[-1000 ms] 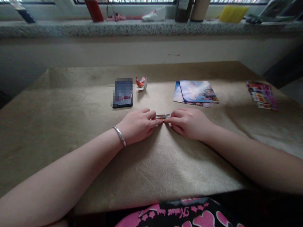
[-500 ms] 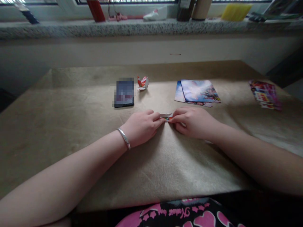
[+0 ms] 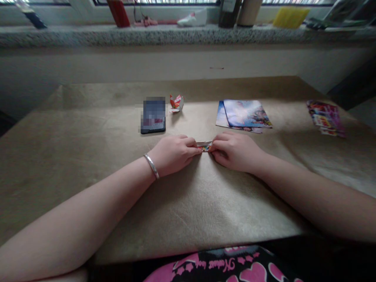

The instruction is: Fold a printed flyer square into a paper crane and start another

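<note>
Low on the table, a small folded strip of colourful paper [image 3: 205, 149] lies between my two hands, with a pale flap standing along its far side. My left hand [image 3: 176, 153], with a silver bangle at the wrist, pinches the strip's left end. At the right end, the fingers of my right hand [image 3: 235, 152] are closed on the same paper. Both ends of the paper are covered by my fingertips, and only its middle shows.
Beyond my left hand lies a dark phone [image 3: 153, 115], beside a folded red-and-white paper piece [image 3: 176, 103]. Blue printed sheets [image 3: 245, 113] are stacked behind my right hand. Pink-purple printed papers [image 3: 326, 117] lie far right. Various items stand on the granite sill [image 3: 164, 37].
My fingers have moved slightly apart along the paper, so more of its colourful middle shows. Both hands still hold it in nearly the same place.
</note>
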The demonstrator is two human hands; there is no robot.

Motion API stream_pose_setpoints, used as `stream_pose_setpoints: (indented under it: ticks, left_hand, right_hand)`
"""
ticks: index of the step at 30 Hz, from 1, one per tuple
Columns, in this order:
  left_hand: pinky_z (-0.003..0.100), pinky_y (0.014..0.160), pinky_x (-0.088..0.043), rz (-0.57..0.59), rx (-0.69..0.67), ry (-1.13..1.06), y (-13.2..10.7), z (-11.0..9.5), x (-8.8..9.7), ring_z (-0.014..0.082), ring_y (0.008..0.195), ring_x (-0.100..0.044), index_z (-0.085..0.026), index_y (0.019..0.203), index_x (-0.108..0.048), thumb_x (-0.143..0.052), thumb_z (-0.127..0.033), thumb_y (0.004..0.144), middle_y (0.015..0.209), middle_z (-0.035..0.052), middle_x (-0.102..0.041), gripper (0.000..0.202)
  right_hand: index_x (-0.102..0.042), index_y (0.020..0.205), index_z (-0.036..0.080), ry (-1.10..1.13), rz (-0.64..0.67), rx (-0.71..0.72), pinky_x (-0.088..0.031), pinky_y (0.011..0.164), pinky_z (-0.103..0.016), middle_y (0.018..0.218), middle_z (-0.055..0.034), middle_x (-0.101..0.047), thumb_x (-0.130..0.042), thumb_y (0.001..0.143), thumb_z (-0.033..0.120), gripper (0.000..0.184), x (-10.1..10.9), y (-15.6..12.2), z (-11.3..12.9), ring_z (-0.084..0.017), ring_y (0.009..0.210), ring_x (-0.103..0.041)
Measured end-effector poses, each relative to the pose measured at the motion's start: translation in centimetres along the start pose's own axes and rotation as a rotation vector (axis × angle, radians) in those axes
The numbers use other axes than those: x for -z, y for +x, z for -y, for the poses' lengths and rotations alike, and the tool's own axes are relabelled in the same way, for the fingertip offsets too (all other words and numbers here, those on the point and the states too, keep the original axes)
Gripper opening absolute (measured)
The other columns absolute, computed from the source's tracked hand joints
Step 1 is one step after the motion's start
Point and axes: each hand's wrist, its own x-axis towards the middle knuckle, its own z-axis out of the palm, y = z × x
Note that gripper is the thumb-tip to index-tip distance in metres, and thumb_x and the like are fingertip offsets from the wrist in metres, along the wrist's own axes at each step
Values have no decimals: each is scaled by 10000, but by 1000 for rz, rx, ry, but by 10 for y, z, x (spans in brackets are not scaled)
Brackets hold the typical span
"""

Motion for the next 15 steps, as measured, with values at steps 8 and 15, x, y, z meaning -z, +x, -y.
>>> stream_pose_setpoints:
  ticks: [8,15]
  left_hand:
    - [287,745,-491,-57,2,-74,-1,6,-7,166,818,-603,-196,1000,-662,-480,-161,845,890,40,-659,242]
    - [274,792,-507,-236,123,-223,3,1,-13,163,885,-593,-74,1117,-558,-498,-194,872,1059,127,-596,279]
  right_hand:
    - [-703,991,243,-7,-84,37,-314,599,-264,838,-39,-666,-472,911,337,262,-9,4,1,-148,740,-542]
    - [-705,882,205,-6,-57,-13,-330,616,-262,832,-43,-652,-500,896,332,242,-10,9,4,-159,767,-550]
